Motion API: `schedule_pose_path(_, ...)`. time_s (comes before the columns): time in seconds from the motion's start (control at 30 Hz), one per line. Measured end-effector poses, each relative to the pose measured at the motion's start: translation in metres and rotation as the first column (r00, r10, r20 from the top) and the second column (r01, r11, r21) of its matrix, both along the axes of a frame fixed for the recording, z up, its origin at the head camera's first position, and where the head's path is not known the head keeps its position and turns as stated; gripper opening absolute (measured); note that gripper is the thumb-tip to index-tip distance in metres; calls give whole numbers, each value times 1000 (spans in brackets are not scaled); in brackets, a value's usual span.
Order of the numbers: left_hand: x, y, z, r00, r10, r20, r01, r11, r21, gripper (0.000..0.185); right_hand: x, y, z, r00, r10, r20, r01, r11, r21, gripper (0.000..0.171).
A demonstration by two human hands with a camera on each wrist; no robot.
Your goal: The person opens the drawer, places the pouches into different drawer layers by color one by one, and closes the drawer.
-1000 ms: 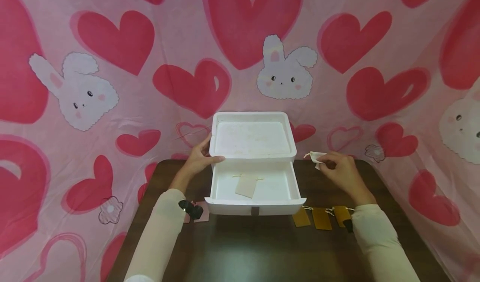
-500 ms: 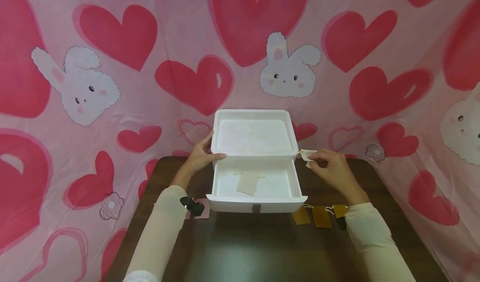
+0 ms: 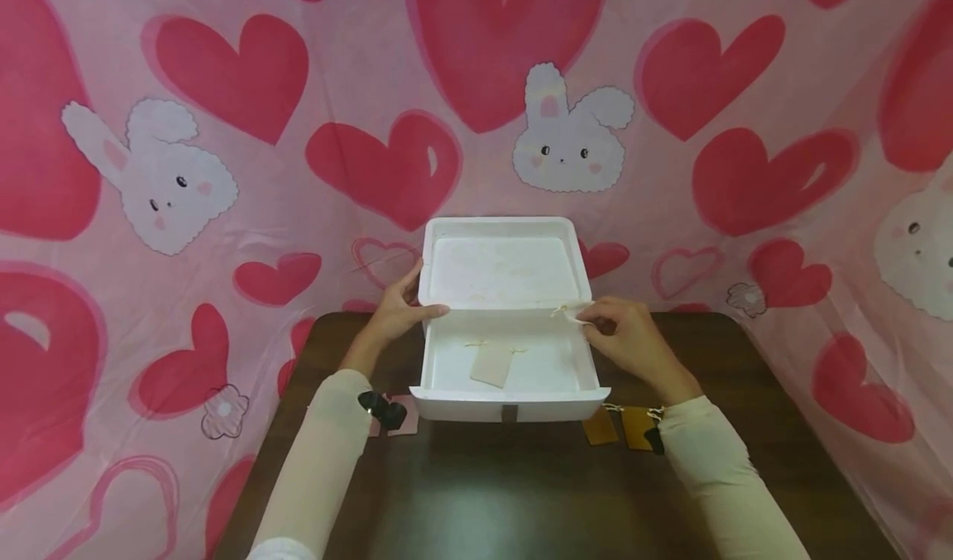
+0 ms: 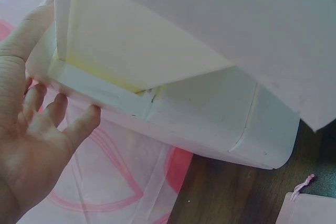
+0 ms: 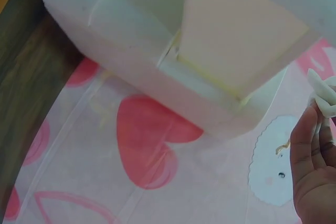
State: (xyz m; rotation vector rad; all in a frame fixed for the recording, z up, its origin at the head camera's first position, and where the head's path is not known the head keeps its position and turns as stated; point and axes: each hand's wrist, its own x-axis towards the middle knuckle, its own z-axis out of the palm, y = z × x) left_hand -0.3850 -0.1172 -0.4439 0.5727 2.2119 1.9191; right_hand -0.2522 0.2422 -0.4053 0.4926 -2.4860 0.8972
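Note:
A white box (image 3: 499,270) with its drawer (image 3: 514,403) pulled out stands at the back of the dark table (image 3: 521,494). My left hand (image 3: 414,299) rests on the box's left front corner, thumb along the front lip and straight fingers on the side; in the left wrist view the fingers (image 4: 79,124) touch the box (image 4: 210,114). My right hand (image 3: 591,318) pinches a small white drawstring pouch (image 3: 572,313) over the drawer's right rim. In the right wrist view the pouch (image 5: 323,90) shows above my fingers (image 5: 310,145), beside the box (image 5: 157,56). A beige pouch (image 3: 491,367) lies in the drawer.
Brown pouches (image 3: 599,428) (image 3: 637,426) lie on the table right of the drawer, partly behind my right sleeve. A pink pouch (image 3: 404,418) (image 4: 310,211) lies left of the drawer. A pink cloth with hearts and rabbits (image 3: 223,171) hangs behind and around the table.
My right hand has carried the white pouch leftward, from beside the box to over the drawer's right rim. The left hand has stayed on the box.

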Motion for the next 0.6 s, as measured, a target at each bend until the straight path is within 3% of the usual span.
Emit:
schedule_pose_path(0.13,-2,1,-1,1000,0,-10,0,1000,-3,107,-1,-8,0,999,11,42,-11,1000,0,18)
schedule_pose_path(0.6,-1,1,-2,1000,2,2,-2,1000,-1,106,-4,-29,-7,995,73,66,-74,997,16,15)
